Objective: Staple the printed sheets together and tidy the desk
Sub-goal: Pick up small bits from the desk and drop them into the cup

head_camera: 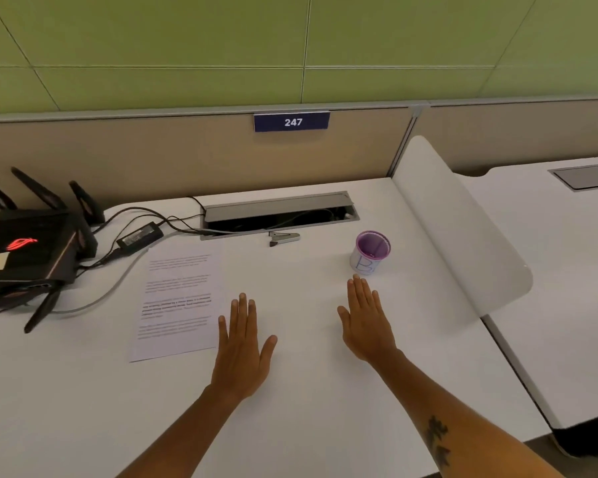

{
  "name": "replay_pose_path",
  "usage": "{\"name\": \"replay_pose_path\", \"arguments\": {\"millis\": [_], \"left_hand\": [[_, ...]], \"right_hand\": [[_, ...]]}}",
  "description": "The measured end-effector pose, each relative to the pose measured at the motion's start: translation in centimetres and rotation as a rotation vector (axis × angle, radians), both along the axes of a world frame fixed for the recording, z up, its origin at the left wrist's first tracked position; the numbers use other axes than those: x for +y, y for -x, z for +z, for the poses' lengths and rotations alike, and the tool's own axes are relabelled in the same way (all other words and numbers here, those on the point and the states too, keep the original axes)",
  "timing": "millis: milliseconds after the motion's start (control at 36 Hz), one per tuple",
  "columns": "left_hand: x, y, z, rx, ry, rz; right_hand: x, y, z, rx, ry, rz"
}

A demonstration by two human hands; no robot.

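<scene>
Both forearms reach forward, left hand (241, 343) and right hand (366, 322) palm-down over the white desk (308, 408), fingers straight and close together, thumbs out, holding nothing. Printed sheets (178, 298) lie just left of the left hand. Farther back, stapler (283, 238) lies by the cable tray (278, 210); purple-rimmed cup (370, 251) stands beyond the right fingertips.

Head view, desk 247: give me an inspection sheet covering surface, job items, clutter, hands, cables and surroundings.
Surface: white desk, bare in front of the person.
Job's things: printed sheets flat, left of centre; stapler near the cable hatch, untouched.
Clutter: purple-rimmed cup upright; black router at far left.
Hands: left hand and right hand flat, palms down, fingers extended, holding nothing.
Cables: power adapter and leads run into the hatch.
Surroundings: beige partition with number plate; white side divider.
</scene>
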State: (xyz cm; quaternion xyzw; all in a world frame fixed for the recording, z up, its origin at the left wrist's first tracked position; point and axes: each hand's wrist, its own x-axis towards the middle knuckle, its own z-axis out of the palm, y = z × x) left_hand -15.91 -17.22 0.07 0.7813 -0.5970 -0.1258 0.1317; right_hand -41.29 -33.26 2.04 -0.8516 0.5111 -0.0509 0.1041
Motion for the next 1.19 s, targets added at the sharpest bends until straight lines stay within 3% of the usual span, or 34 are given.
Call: {"name": "replay_pose_path", "arguments": {"millis": [306,444,667,1028,1111,1194], "left_hand": [[-4.6,8.3,-1.3,0.004,-0.041,-0.047],[-5.6,10.3,-1.9,0.002,-0.064,-0.051],[-4.7,10.2,-4.4,-0.041,-0.094,-0.034],[-5.0,10.5,-3.8,-0.103,-0.065,-0.033],[-5.0,10.5,-3.8,-0.1,-0.053,-0.035],[-5.0,10.5,-3.9,-0.104,-0.049,-0.032]], "right_hand": [[-4.1,8.3,-0.5,-0.09,-0.045,-0.118],[-5.4,10.8,-1.3,-0.188,0.066,-0.263],[-4.7,11.6,-4.5,0.168,0.055,-0.208],[-5.7,8.4,-5.1,0.16,0.027,-0.135],[-6.3,7.9,-5.0,0.114,-0.027,-0.134],[-7.4,8.0,-4.4,-0.105,-0.065,-0.191]]}}
